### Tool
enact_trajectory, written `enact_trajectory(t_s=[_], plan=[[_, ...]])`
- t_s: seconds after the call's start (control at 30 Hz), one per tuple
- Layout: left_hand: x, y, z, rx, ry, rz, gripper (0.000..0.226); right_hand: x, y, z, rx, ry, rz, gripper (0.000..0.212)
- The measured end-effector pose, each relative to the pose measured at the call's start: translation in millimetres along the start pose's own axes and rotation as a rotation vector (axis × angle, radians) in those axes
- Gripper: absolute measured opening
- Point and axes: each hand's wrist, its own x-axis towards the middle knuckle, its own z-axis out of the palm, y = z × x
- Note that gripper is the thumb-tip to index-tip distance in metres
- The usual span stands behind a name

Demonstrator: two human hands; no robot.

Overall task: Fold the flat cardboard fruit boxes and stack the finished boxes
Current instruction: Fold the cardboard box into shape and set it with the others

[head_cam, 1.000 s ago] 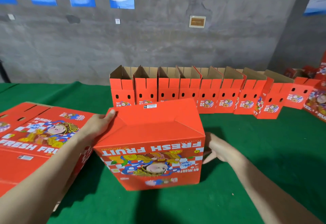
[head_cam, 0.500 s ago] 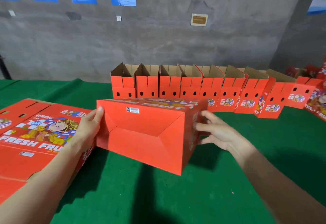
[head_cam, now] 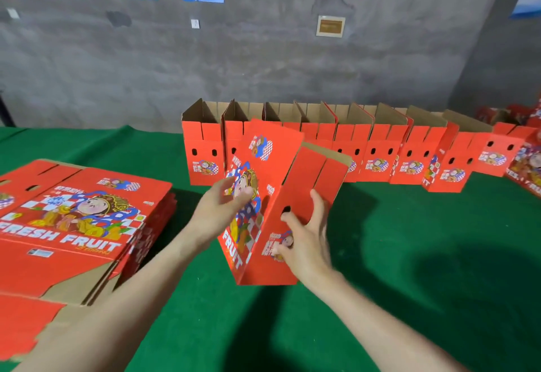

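Note:
A red fruit box point(head_cam: 268, 152) stands upright on its base on the green table point(head_cam: 409, 269), leaning to the right, open top up with its flaps raised. My left hand point(head_cam: 221, 210) touches its printed "FRESH FRUIT" side with loose fingers. My right hand point(head_cam: 306, 235) lies flat against the narrow end panel, fingers pointing up and thumb beside a handle hole. A stack of flat boxes point(head_cam: 73, 219) lies at the left. A row of several folded boxes point(head_cam: 380, 152), tops open, stands behind along the wall.
More red boxes point(head_cam: 527, 163) lie at the far right edge of the table. A grey concrete wall point(head_cam: 263, 64) with posters runs right behind the row. Green cloth stretches in front of and to the right of the held box.
The box has been turned from lying with its folded bottom toward me to standing upright with its open top up. Both hands shifted from its ends to its printed side and end panel.

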Motion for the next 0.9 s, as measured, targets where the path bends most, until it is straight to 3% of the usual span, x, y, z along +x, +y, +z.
enact_trajectory(t_s=[0.1,0.27,0.37,0.47,0.63,0.9], plan=[[1,8,13,0.018,-0.042,0.056,0.082,-17,5,28,-0.147,-0.073,-0.011,0.042],[3,5,16,0.327,-0.05,0.257,0.088,-37,0,51,-0.201,-0.062,-0.076,0.037],[2,-3,8,0.51,-0.088,0.247,0.055,-47,9,62,-0.184,-0.168,-0.126,0.045],[2,-15,-2,0.537,-0.094,0.226,0.024,-52,21,63,-0.146,-0.201,-0.073,0.05],[-1,-16,-13,0.542,-0.094,0.209,0.026,-51,24,69,-0.193,-0.436,0.008,0.059],[-9,-20,-21,0.507,-0.029,0.239,0.037,-40,21,75,-0.169,-0.423,-0.019,0.036]])
